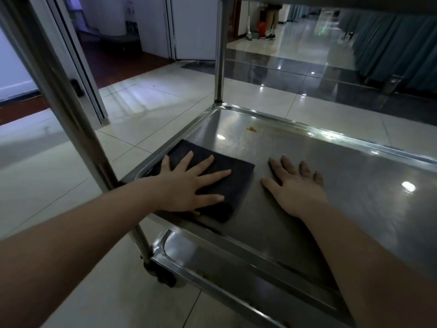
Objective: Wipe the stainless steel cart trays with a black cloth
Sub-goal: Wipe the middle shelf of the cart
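Note:
A folded black cloth (234,178) lies flat at the left end of the middle stainless steel tray (331,185). My left hand (189,183) presses on it with fingers spread and straight. To the right of the cloth, my right hand (298,188) rests flat on the bare steel, fingers spread, holding nothing. A small yellow-brown stain (251,129) sits near the tray's far rim. A lower tray (212,256) shows beneath the near edge.
Cart posts rise at the near left (71,114) and far left (221,55); an upper shelf edge crosses the top. A caster (163,278) sits on the tiled floor. A person's legs (272,20) stand far down the corridor. Blue curtains (390,43) hang at right.

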Tool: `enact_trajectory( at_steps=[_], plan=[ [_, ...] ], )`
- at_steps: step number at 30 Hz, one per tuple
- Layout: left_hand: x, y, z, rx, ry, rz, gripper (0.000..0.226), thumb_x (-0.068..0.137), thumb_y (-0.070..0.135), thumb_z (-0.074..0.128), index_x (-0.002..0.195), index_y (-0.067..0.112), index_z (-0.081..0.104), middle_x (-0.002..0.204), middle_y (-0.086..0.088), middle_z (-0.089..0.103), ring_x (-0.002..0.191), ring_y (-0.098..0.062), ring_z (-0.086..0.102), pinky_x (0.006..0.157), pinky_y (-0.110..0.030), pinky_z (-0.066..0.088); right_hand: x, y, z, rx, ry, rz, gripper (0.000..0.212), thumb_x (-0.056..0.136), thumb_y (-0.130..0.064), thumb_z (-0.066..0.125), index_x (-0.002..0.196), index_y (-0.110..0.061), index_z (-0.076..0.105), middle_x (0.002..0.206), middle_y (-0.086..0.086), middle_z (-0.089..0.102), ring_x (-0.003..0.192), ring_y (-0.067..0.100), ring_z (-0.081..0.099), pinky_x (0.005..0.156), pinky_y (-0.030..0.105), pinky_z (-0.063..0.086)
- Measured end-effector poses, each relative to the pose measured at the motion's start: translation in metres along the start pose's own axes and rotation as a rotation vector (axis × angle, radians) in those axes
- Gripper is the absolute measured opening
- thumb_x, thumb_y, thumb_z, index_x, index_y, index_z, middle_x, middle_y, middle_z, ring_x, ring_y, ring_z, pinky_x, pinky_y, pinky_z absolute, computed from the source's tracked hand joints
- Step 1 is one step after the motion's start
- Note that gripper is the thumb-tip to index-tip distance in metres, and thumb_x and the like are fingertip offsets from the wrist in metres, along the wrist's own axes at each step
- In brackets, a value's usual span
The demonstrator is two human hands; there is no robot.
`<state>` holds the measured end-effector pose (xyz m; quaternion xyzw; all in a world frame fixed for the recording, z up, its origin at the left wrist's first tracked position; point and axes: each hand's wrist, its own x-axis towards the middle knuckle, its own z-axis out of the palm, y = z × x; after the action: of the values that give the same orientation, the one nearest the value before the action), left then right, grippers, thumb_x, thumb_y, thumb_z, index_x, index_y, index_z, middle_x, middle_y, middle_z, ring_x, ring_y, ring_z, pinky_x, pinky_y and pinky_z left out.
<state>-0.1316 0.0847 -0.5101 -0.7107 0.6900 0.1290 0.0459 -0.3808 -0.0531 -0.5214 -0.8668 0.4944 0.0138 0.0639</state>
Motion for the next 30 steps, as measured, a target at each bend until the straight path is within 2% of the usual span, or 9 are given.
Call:
enact_trajectory(
  at_steps=[4, 7, 11, 16, 20, 25, 30],
  plan=[
    [-0.003, -0.009, 0.002, -0.032, 0.057, -0.026, 0.076, 0.059, 0.101, 0.006, 0.127, 0.078, -0.019, 0.155, 0.024, -0.023, 0.147, -0.033, -0.019, 0.103, -0.073, -0.017, 0.0, 0.001, 0.003, -0.013, -0.003, -0.016, 0.067, 0.09, -0.073, 0.007, 0.151, -0.048, -0.007, 0.163, -0.012, -0.012, 0.15, 0.029, -0.011, 0.118, 0.055, -0.006],
    [0.051, -0.01, -0.017, 0.006, 0.099, -0.085, 0.074, 0.065, 0.098, 0.009, 0.13, 0.076, -0.017, 0.161, 0.017, -0.015, 0.148, -0.036, -0.012, 0.104, -0.073, -0.013, 0.001, 0.002, 0.004, -0.012, 0.0, -0.016, 0.068, 0.089, -0.074, 0.007, 0.15, -0.049, -0.008, 0.163, -0.012, -0.011, 0.15, 0.029, -0.011, 0.118, 0.055, -0.006],
    [0.125, -0.005, -0.044, 0.019, 0.088, -0.149, 0.075, 0.075, 0.092, 0.019, 0.142, 0.067, -0.004, 0.164, 0.013, -0.007, 0.149, -0.035, -0.008, 0.107, -0.074, -0.01, 0.001, 0.002, 0.007, -0.012, 0.024, -0.005, 0.068, 0.089, -0.075, 0.008, 0.15, -0.05, -0.007, 0.163, -0.013, -0.009, 0.15, 0.028, -0.009, 0.118, 0.055, -0.005],
    [0.16, 0.006, -0.056, 0.012, 0.102, -0.19, 0.077, 0.076, 0.091, 0.021, 0.145, 0.063, 0.002, 0.164, 0.014, -0.004, 0.15, -0.033, -0.008, 0.109, -0.073, -0.008, 0.003, 0.004, 0.01, -0.019, 0.047, 0.002, 0.069, 0.087, -0.076, 0.007, 0.149, -0.05, -0.008, 0.163, -0.013, -0.008, 0.15, 0.028, -0.008, 0.117, 0.055, -0.004],
    [0.129, 0.005, -0.046, 0.027, 0.049, -0.138, 0.077, 0.071, 0.093, 0.018, 0.14, 0.069, -0.007, 0.163, 0.015, -0.009, 0.149, -0.032, -0.012, 0.106, -0.072, -0.012, 0.005, 0.005, 0.008, -0.013, 0.029, 0.004, 0.07, 0.086, -0.077, 0.006, 0.149, -0.05, -0.008, 0.163, -0.012, -0.008, 0.15, 0.028, -0.008, 0.117, 0.056, -0.004],
    [0.029, -0.005, -0.013, -0.006, 0.009, -0.009, 0.077, 0.058, 0.102, 0.008, 0.127, 0.078, -0.019, 0.156, 0.024, -0.023, 0.146, -0.029, -0.022, 0.107, -0.069, -0.018, -0.001, 0.004, 0.002, 0.001, 0.02, -0.017, 0.068, 0.09, -0.073, 0.008, 0.151, -0.047, -0.005, 0.164, -0.009, -0.008, 0.15, 0.03, -0.008, 0.117, 0.056, -0.004],
    [-0.049, -0.006, 0.001, -0.033, -0.002, -0.021, 0.07, 0.069, 0.093, 0.013, 0.13, 0.076, -0.018, 0.151, 0.03, -0.03, 0.143, -0.022, -0.029, 0.111, -0.063, -0.017, 0.0, 0.009, -0.012, 0.017, -0.048, -0.041, 0.068, 0.091, -0.074, 0.016, 0.152, -0.047, -0.001, 0.163, -0.013, -0.006, 0.15, 0.025, -0.005, 0.117, 0.055, -0.001]
  ],
)
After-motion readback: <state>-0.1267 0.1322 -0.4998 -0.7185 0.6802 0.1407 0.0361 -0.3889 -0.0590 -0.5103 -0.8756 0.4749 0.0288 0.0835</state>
